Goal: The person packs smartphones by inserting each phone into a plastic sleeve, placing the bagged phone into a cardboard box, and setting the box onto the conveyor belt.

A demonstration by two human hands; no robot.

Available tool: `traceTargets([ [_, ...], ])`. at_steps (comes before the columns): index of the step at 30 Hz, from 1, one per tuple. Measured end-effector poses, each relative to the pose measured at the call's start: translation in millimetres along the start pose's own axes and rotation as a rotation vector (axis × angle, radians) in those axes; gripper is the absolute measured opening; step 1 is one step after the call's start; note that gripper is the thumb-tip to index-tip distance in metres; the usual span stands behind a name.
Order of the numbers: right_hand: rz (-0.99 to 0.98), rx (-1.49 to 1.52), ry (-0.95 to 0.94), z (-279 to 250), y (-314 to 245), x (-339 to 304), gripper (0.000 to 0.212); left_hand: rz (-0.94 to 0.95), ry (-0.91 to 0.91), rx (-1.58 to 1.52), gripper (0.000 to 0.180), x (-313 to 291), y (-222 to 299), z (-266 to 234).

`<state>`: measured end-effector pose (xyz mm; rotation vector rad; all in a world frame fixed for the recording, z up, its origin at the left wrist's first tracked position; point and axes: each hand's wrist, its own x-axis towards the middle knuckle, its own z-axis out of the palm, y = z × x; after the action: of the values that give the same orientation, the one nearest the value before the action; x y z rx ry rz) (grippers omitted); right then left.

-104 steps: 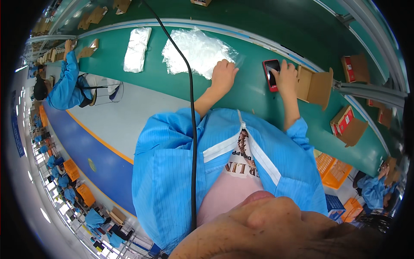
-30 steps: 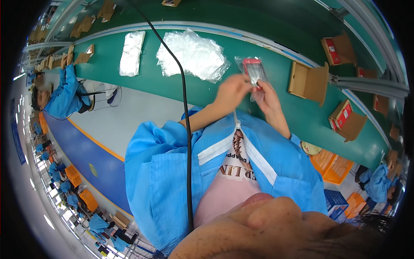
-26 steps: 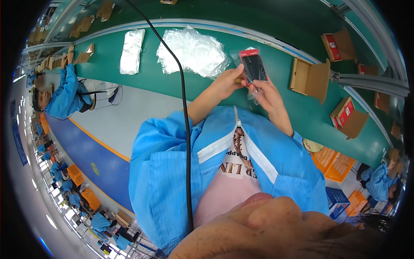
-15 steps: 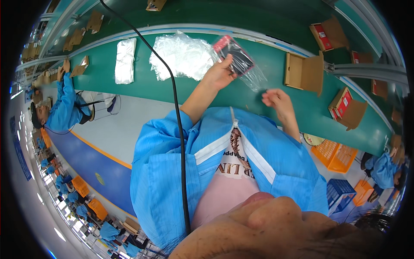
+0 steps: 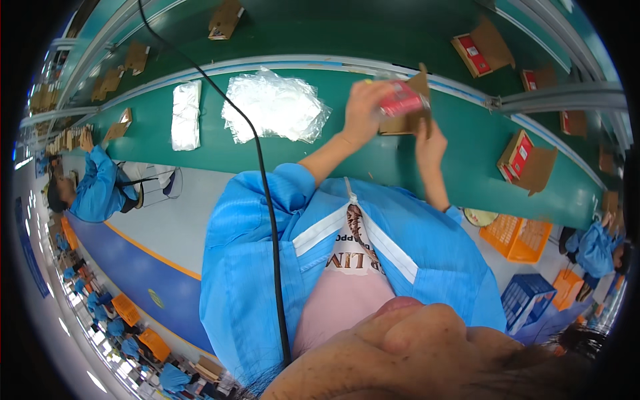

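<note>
My left hand [image 5: 365, 110] grips a flat red package [image 5: 403, 99], blurred by motion, and its clear plastic bag can barely be made out. The package is over an open brown cardboard box [image 5: 398, 125]; I cannot tell whether any of it is inside. On the box's right side, my right hand [image 5: 430, 140] is closed on the upright lid. To the left of my hands lies a spread pile of clear plastic bags [image 5: 272, 107] on the green table [image 5: 267, 157]. A neat stack of white plastic bags [image 5: 186, 115] is farther left.
An open box with red contents [image 5: 527, 162] stands on the table at right. Several more sit on the surface beyond the rail [image 5: 320, 65]. A black cable [image 5: 265, 193] hangs across the view. Orange [image 5: 513, 237] and blue crates [image 5: 527, 300] stand lower right. A co-worker [image 5: 93, 187] sits at left.
My left hand has carried the red package rightward and turned its red face up. My right hand has taken hold of the box, which has moved left toward the package.
</note>
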<state>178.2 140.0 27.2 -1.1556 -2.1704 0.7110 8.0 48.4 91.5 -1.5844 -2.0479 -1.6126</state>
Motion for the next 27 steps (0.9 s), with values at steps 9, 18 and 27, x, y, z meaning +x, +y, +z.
traceTargets([
  [9, 0.099, 0.266, -0.214, 18.9, -53.5, -17.0, 0.03, -0.652, -0.363, 0.407, 0.042, -45.7, -27.7, 10.8],
  [18, -0.13, 0.079, -0.25, 33.8, -65.5, -7.7, 0.031, 0.047, -0.508, 0.712, 0.046, -53.0, -62.4, -22.6],
  [27, 0.097, 0.466, -0.33, 56.0, -43.0, 88.2, 0.038, -0.122, -0.094, 0.393, 0.056, -64.6, -50.5, -30.5],
])
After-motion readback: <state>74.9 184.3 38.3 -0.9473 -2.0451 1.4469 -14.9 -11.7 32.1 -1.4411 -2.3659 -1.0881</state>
